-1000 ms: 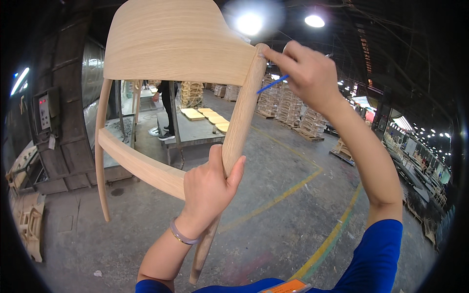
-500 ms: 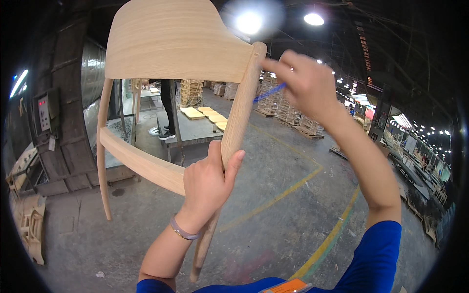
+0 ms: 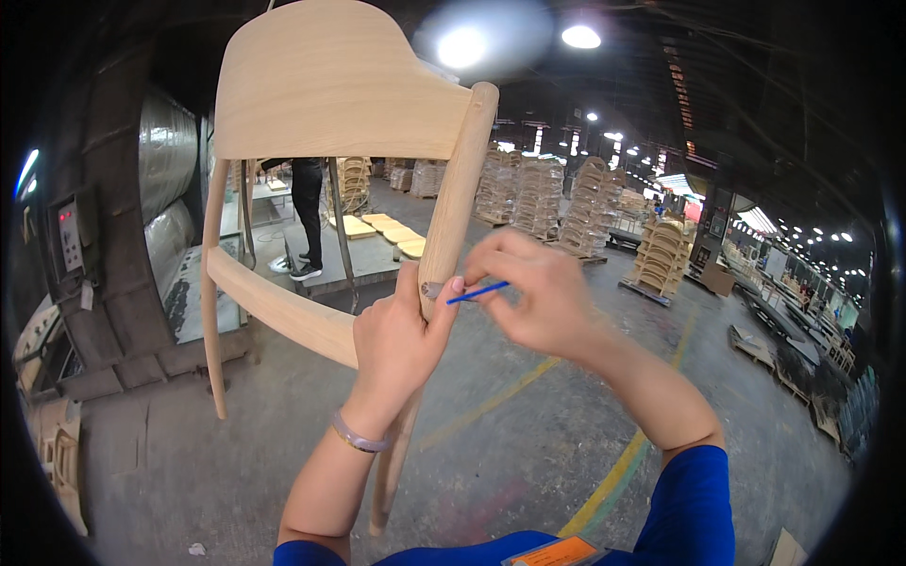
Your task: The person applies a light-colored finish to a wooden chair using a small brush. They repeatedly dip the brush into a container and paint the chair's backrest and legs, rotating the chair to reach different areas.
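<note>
A pale wooden chair frame (image 3: 340, 94) with a broad curved backrest stands upright in front of me. My left hand (image 3: 396, 330) is wrapped round its right post, where the lower rail (image 3: 283, 307) meets it. Beside the left thumb, a small dark grey piece (image 3: 431, 290) lies against the post; I cannot make out what it is. My right hand (image 3: 538, 292), slightly blurred, pinches a thin blue stick (image 3: 477, 292) close to that thumb. The stick's tip points left toward the post, and its kind is unclear.
A person in dark trousers (image 3: 307, 212) stands on a grey platform (image 3: 373, 259) holding yellowish panels (image 3: 359, 226). Stacked wooden parts (image 3: 661, 255) and wrapped piles stand beyond, right. A control box (image 3: 71, 231) is at left. Yellow lines (image 3: 618, 476) mark the concrete floor.
My right hand has come down from the top of the post to beside my left thumb, carrying the blue stick. The left hand keeps its grip on the post.
</note>
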`<state>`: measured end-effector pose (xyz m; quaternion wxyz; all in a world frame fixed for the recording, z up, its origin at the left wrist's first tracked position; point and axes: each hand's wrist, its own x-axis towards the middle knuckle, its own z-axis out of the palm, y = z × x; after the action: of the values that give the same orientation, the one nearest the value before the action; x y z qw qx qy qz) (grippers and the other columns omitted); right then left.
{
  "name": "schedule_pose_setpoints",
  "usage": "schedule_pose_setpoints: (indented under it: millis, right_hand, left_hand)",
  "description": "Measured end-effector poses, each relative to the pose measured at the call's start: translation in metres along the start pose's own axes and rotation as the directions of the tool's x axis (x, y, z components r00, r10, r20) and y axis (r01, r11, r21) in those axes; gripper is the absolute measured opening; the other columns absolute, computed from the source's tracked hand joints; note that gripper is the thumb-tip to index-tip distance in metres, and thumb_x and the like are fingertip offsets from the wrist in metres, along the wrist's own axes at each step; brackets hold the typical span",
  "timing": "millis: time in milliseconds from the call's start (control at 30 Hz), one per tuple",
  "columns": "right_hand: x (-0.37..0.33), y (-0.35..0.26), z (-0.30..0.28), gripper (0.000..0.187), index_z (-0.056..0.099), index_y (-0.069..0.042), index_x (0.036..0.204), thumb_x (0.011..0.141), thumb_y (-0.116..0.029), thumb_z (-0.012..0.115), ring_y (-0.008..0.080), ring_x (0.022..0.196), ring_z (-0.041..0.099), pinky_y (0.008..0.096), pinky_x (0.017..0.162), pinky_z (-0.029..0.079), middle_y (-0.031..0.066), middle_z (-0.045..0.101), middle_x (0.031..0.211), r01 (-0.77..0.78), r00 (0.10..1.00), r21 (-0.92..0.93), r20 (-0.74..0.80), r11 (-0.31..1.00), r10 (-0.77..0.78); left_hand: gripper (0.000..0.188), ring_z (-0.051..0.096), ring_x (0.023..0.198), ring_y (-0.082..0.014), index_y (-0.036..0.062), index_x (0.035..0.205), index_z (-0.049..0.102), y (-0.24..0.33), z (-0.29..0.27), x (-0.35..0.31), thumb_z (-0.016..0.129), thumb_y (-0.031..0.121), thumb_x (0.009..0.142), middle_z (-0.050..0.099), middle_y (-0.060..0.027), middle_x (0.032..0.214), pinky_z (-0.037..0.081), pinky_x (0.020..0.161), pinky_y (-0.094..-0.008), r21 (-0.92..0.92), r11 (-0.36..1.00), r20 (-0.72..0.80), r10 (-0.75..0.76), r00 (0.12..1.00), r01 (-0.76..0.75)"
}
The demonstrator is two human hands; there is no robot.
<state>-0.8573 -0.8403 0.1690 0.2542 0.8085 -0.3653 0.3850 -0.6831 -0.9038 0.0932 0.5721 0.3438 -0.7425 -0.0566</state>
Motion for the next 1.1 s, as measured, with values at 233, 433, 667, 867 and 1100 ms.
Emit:
schedule_pose_setpoints:
  millis: [233,433,667,867,1100]
  right_hand:
    - [0.075,0.003,-0.103,0.043,0.074,0.001,0.104,0.114,-0.03,0.045,0.0168,0.09,0.064,0.0323,0.083,0.053,0.008,0.07,0.1,0.196,0.836,0.04,-0.529,0.98,-0.145]
    - [0.085,0.013,-0.096,0.046,0.074,-0.003,0.108,0.11,-0.046,0.056,0.0096,0.065,0.061,0.0228,0.064,0.053,0.0078,0.072,0.09,0.132,0.829,0.392,-0.547,0.911,0.115]
    - [0.09,0.037,-0.049,0.022,0.063,0.001,0.116,0.105,-0.017,0.069,0.0147,0.078,0.073,0.0289,0.073,0.06,0.0089,0.072,0.09,0.211,0.815,0.532,-0.559,0.82,0.153]
    - [0.098,0.051,-0.014,0.023,0.049,-0.001,0.114,0.111,-0.022,0.058,0.0114,0.067,0.071,0.0269,0.066,0.064,0.0086,0.07,0.082,0.328,0.761,0.504,-0.642,0.799,0.092]
    - [0.11,0.057,0.0,0.02,0.052,-0.001,0.109,0.11,-0.02,0.06,0.0097,0.061,0.068,0.0278,0.06,0.063,0.0055,0.067,0.074,0.359,0.713,0.335,-0.7,0.871,-0.025]
  left_hand:
    - [0.047,0.068,0.053,-0.0373,0.0019,0.112,0.06,-0.01,-0.003,-0.004,0.058,0.049,0.105,0.064,-0.0163,0.057,0.05,0.049,-0.0453,-0.034,0.999,-0.016,0.002,1.0,-0.002]
    - [0.046,0.069,0.054,-0.0379,0.0025,0.111,0.06,0.0,-0.002,-0.009,0.059,0.048,0.105,0.065,-0.0171,0.057,0.051,0.05,-0.0455,-0.01,0.999,-0.037,0.032,0.999,-0.032]
    - [0.045,0.069,0.054,-0.038,0.0024,0.106,0.059,0.012,-0.001,-0.01,0.06,0.047,0.105,0.065,-0.0174,0.057,0.051,0.05,-0.0457,0.032,0.999,-0.067,0.018,0.998,-0.016]
    - [0.044,0.069,0.053,-0.038,0.0039,0.102,0.059,0.006,0.01,-0.009,0.061,0.048,0.104,0.064,-0.0168,0.057,0.051,0.049,-0.0455,0.058,0.998,-0.12,0.037,0.992,-0.031]
    - [0.043,0.068,0.051,-0.0344,0.0033,0.101,0.058,0.002,0.013,-0.01,0.063,0.046,0.104,0.063,-0.0132,0.054,0.05,0.048,-0.0421,0.078,0.997,-0.137,0.014,0.991,-0.004]
